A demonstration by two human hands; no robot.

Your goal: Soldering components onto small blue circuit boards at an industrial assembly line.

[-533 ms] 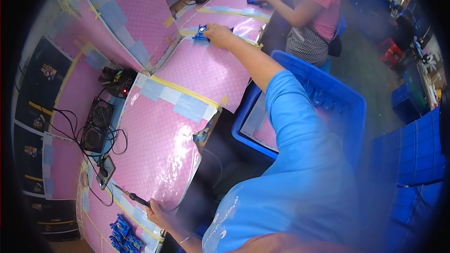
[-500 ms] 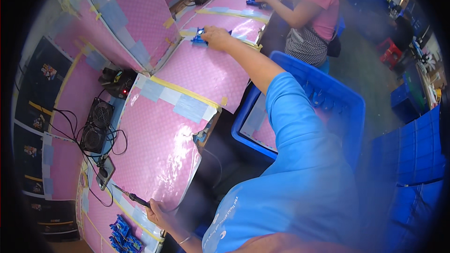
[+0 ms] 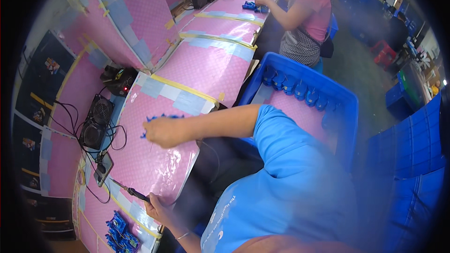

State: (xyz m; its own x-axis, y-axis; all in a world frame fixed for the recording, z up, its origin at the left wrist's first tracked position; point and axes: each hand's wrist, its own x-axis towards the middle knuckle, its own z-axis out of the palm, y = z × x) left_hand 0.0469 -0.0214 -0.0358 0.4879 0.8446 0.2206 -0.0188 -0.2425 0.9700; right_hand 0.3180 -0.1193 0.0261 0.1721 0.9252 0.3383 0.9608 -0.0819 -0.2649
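My right hand [image 3: 165,132], palm down over the pink-covered bench [image 3: 140,159], is closed around a blue plastic part [image 3: 151,118]. Most of that part is hidden beneath my fingers; blue bits show past them. Lower down, my left hand [image 3: 157,207] grips the dark handle of a soldering iron [image 3: 138,194]. The iron's tip points up and left, near a flat dark device [image 3: 104,169] at the bench's edge. Close to my left hand lies a pile of blue plastic parts [image 3: 121,234].
A blue bin [image 3: 348,122] stands right of the bench, blue parts [image 3: 300,90] lined up inside. Black fans [image 3: 96,122] with loose cables and a black box with a red light [image 3: 121,83] sit along the back. Farther up, a co-worker in pink [image 3: 311,7] handles a blue part [image 3: 250,5].
My right hand has come back from the far bench section to the nearer one, holding a blue part. The soldering iron stays in my left hand, almost unmoved.
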